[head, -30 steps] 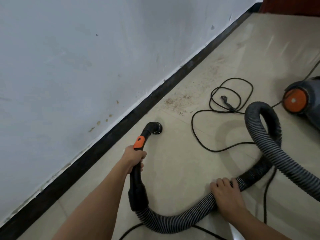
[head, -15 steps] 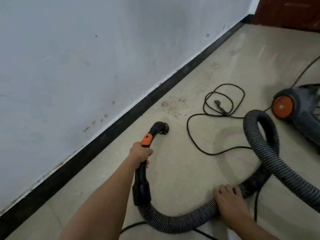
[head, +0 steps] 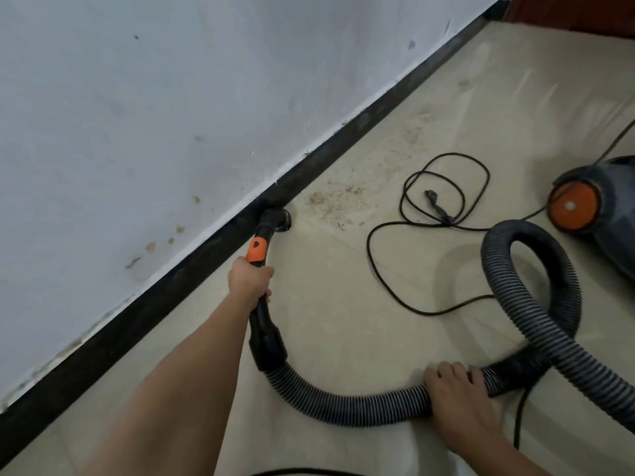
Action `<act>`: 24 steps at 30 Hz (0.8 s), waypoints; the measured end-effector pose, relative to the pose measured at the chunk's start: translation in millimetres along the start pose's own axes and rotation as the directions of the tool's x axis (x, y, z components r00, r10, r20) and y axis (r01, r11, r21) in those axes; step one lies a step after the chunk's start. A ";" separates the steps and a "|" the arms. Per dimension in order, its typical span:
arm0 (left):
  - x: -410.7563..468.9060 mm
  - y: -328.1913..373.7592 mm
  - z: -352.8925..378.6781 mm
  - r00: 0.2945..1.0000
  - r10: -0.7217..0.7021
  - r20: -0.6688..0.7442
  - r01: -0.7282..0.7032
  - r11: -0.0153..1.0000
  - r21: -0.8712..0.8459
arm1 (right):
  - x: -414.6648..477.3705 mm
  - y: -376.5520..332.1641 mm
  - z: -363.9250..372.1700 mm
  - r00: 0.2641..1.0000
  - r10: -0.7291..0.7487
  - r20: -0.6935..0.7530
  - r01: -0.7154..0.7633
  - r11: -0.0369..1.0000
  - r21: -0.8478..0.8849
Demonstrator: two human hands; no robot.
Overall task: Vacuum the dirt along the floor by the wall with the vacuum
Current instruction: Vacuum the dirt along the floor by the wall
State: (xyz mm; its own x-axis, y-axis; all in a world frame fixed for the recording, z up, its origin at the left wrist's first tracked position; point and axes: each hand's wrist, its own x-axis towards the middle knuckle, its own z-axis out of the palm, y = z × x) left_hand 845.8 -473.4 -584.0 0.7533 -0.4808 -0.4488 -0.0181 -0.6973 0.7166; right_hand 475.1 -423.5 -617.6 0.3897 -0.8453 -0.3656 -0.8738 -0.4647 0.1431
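**Nozzle at the skirting, dirt just ahead**

The left hand is wrapped tight around the black handle of the vacuum, just below its orange slider; the forearm runs in from seven o'clock; the nozzle sits on the floor at the foot of the black skirting board, touching or all but touching it, below the pale blue wall, which carries a few brownish stains low down.

The right hand lies at five o'clock, fingers curled over the ribbed grey hose and gripping it against the floor; from the handle the hose sweeps toward five o'clock, passes under that hand, then rises in a tall loop at three o'clock and crosses over itself on its way off the lower right edge.

The dirt, a scatter of brownish specks, lies on the beige floor just beyond the nozzle toward one o'clock, thinning out along the skirting toward the far corner; the nozzle is near it but not on it.

A thin black power cord lies coiled at two o'clock, with its plug inside the coil; the vacuum body, dark with an orange round cap, stands at three o'clock, well apart from the nozzle; a dark red-brown door edge shows at the top right.
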 end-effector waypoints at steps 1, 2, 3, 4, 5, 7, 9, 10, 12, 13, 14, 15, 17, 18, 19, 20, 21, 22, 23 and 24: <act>6.9 9.7 6.5 1.000 0.018 0.008 -0.018 1.000 0.011 | 2.0 1.0 -1.8 1.000 -0.005 0.006 0.005 1.000 0.007; 12.8 19.8 12.5 0.999 0.028 0.018 -0.028 0.999 0.021 | 5.1 2.0 -2.7 1.000 -0.005 0.016 0.005 1.000 0.001; 17.3 29.1 17.5 0.999 0.032 0.025 -0.032 0.999 0.027 | 6.4 2.7 -4.3 0.999 -0.001 0.033 0.000 1.000 0.004; 20.5 36.3 21.1 0.999 0.030 0.028 -0.031 0.999 0.033 | 6.8 4.1 -4.4 1.000 0.004 0.030 -0.004 1.000 0.001; 21.1 40.1 22.3 0.999 0.022 0.029 -0.023 0.999 0.041 | 6.4 5.9 -3.3 0.999 0.010 0.031 -0.009 1.000 -0.007; 12.5 34.2 16.4 0.999 -0.014 0.031 0.013 0.999 0.053 | 2.6 6.8 -7.6 1.000 0.001 -0.010 -0.001 1.000 0.021; -1.3 13.5 3.3 0.999 -0.050 0.017 0.049 0.998 0.044 | 2.6 5.5 -12.5 0.996 -0.022 -0.085 0.026 0.998 0.055; -9.9 1.1 -4.8 0.998 -0.069 -0.001 0.069 0.997 0.039 | 2.4 3.6 -12.7 0.996 -0.038 -0.086 0.042 0.998 0.037; -26.4 -18.8 -20.0 0.994 -0.099 -0.044 0.100 0.995 0.022 | 1.4 0.3 -8.0 0.975 -0.059 -0.215 0.065 0.998 0.020; -33.3 -26.3 -26.1 0.992 -0.106 -0.064 0.107 0.994 0.017 | 1.5 -1.5 -5.2 0.959 -0.064 -0.274 0.079 0.996 0.043; -38.9 -31.7 -30.6 0.990 -0.113 -0.082 0.115 0.993 0.020 | 1.5 -3.1 -2.4 0.952 -0.080 -0.297 0.100 0.994 0.052; -43.9 -35.1 -33.8 0.987 -0.123 -0.099 0.126 0.992 0.025 | 1.2 -3.7 0.7 0.947 -0.092 -0.309 0.115 0.992 0.058; -51.3 -36.3 -37.1 0.982 -0.141 -0.127 0.146 0.989 0.036 | 1.6 -2.5 3.0 0.940 -0.104 -0.324 0.133 0.988 0.071; -53.4 -34.9 -37.2 0.979 -0.149 -0.138 0.157 0.987 0.046 | 3.1 -0.6 3.9 0.940 -0.105 -0.323 0.138 0.987 0.080; -54.7 -32.1 -36.8 0.977 -0.157 -0.147 0.167 0.984 0.059 | 4.2 1.5 3.8 0.945 -0.101 -0.310 0.137 0.986 0.096; -55.4 -27.6 -35.6 0.975 -0.161 -0.154 0.173 0.982 0.072 | 5.5 3.9 4.0 0.949 -0.098 -0.300 0.136 0.985 0.109; -56.1 -21.7 -33.9 0.974 -0.163 -0.157 0.178 0.980 0.084 | 5.8 6.4 2.6 0.952 -0.088 -0.294 0.131 0.983 0.128; -56.2 -14.9 -31.9 0.974 -0.165 -0.156 0.181 0.979 0.094 | 6.0 8.5 1.3 0.954 -0.080 -0.288 0.127 0.981 0.147; -56.4 -8.1 -30.4 0.973 -0.168 -0.156 0.185 0.978 0.102 | 6.4 10.4 -0.2 0.957 -0.063 -0.284 0.115 0.979 0.170; -56.6 -0.6 -28.5 0.973 -0.170 -0.154 0.188 0.976 0.109 | 6.8 12.8 -0.2 0.957 -0.050 -0.285 0.108 0.976 0.191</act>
State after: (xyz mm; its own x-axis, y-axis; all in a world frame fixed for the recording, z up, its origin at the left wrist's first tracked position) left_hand 821.9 -430.7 -543.8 0.8377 -0.2672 -0.4762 0.0524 -0.8287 0.5572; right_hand 466.6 -435.4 -618.1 0.4999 -0.8608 -0.0954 -0.8659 -0.4945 -0.0751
